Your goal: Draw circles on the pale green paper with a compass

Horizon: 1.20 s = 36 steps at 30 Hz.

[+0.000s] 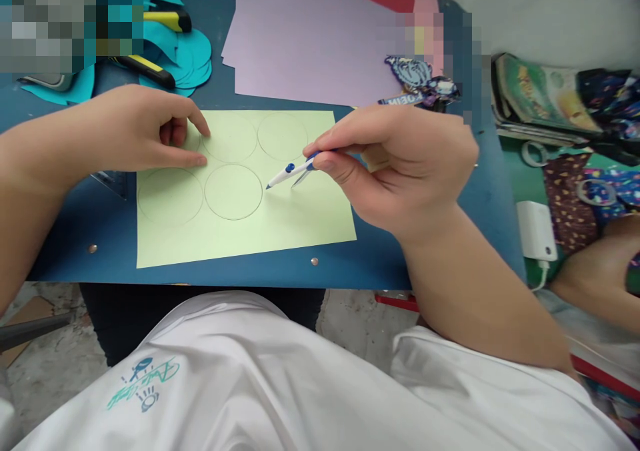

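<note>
A pale green sheet of paper (pixel 235 241) lies on the blue table, with several circles drawn on it in thin lines. My right hand (pixel 395 164) pinches the top of a white and blue drawing compass (pixel 289 172) between thumb and fingers. The compass is tilted over the paper, its tips just right of the darkest circle (pixel 233 192); whether they touch the sheet I cannot tell. My left hand (pixel 160 128) rests at the sheet's upper left, thumb and index finger stretched apart on the paper, the other fingers curled and holding nothing.
Purple sheets (pixel 310 38) lie behind the green paper. Cut teal pieces (pixel 193 61) and yellow-black cutter knives (pixel 150 71) are at back left. A patterned wrapper (pixel 410 71) sits beyond my right hand. At right are a white power bank (pixel 536 231) and another person's arm (pixel 600 278).
</note>
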Available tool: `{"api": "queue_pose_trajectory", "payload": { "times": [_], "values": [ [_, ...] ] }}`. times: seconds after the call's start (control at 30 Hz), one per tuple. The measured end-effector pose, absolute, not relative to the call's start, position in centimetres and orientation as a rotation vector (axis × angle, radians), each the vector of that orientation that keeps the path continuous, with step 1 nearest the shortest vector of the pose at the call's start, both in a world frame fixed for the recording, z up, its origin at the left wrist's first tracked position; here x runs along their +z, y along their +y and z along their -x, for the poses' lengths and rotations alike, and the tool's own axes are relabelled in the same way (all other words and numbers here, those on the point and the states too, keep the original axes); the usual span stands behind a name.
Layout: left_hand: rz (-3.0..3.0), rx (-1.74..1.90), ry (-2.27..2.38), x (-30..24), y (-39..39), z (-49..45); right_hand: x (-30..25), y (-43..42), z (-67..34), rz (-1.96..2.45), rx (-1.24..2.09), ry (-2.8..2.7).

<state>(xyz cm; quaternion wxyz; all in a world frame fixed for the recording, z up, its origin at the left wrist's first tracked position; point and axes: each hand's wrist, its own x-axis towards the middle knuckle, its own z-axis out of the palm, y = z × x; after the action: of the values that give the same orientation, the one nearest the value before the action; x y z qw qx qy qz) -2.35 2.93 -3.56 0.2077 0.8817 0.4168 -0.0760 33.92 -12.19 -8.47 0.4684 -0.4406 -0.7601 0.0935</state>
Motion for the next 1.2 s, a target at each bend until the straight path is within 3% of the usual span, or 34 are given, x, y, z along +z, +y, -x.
{"api": "queue_pose_trajectory", "payload": {
  "times": [1.2],
  "values": [
    [-2.492, -0.261, 1.135, -4.3, 3.6, 2.8, -8.1, -12.2, -32.7, 1.078, 0.173, -1.905]
  ]
}}
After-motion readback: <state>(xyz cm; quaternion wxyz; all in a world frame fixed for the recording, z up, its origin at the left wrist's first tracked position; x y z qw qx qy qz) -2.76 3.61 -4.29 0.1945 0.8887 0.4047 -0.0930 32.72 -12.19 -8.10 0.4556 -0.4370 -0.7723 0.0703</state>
